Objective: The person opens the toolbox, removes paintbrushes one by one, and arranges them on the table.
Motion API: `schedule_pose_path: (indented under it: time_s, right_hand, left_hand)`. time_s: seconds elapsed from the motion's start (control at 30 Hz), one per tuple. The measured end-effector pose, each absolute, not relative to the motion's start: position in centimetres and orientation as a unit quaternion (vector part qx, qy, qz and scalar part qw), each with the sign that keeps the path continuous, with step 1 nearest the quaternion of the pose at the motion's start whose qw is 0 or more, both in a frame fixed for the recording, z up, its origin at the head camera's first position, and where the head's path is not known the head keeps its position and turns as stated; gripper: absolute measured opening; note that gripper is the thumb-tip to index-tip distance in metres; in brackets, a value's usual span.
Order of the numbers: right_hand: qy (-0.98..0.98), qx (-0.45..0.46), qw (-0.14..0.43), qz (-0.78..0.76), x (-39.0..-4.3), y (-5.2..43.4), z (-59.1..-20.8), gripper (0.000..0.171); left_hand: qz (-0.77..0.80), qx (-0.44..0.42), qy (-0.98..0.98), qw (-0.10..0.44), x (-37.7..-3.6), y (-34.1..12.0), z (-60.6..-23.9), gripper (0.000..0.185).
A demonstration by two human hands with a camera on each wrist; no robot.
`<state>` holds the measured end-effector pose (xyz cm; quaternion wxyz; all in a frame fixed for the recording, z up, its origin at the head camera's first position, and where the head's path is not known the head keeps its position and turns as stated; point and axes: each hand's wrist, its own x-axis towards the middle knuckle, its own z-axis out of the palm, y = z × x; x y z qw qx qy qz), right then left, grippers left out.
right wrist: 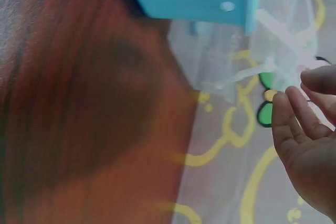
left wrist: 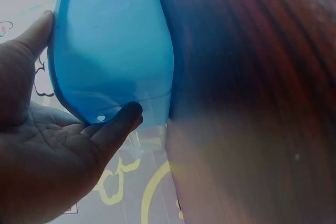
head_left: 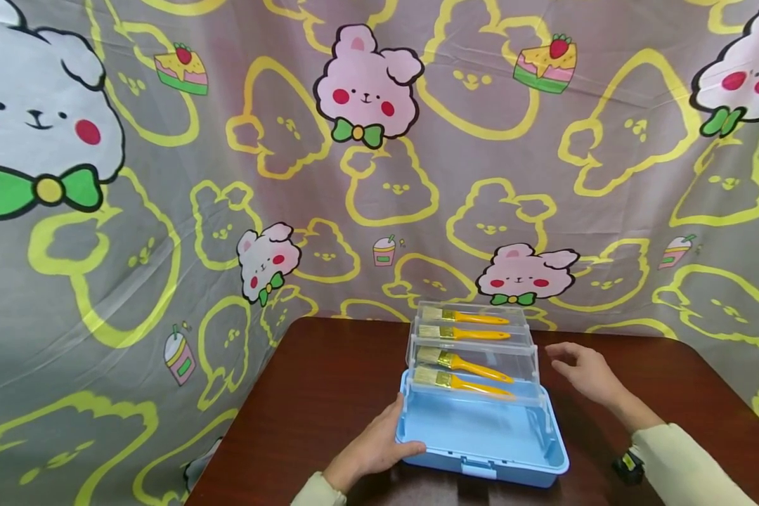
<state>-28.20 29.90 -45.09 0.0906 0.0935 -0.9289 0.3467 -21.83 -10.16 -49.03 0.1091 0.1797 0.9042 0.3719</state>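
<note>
Two hands frame the box (head_left: 481, 436), which sits near the front edge of the tabletop (head_left: 316, 393). Your left hand (head_left: 376, 446) holds its front left corner: the fingers (left wrist: 118, 124) lie under the blue wall and the thumb rests along the rim, curled round the corner. Your right hand (head_left: 585, 372) hovers just beside the clear trays (head_left: 474, 351), not touching them as far as the head view shows; its fingers (right wrist: 294, 114) are loosely bent and slightly apart, holding nothing. The trays stand fanned out in steps above the blue base, rising toward the back. Each of the four steps carries one brush (head_left: 462, 383) with a yellow handle, bristles to the left. Behind the tabletop hangs a grey cloth (head_left: 164, 211) printed with bunnies.
</note>
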Motion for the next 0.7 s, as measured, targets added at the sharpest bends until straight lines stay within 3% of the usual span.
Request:
schedule_pose_path:
  time_s: [0.4,0.7]
  right_hand:
    - [-0.915,0.11,0.089,0.379,-27.1,28.1,-42.3,0.03]
    - [-0.906,0.152,0.046,0.391,-26.9,25.7,-41.6,0.025]
  left_hand:
    - [0.376,0.18,0.903,0.103,-21.8,-10.2,-49.3,0.102]
    - [0.365,0.182,0.907,0.102,-21.7,-10.1,-48.9,0.101]
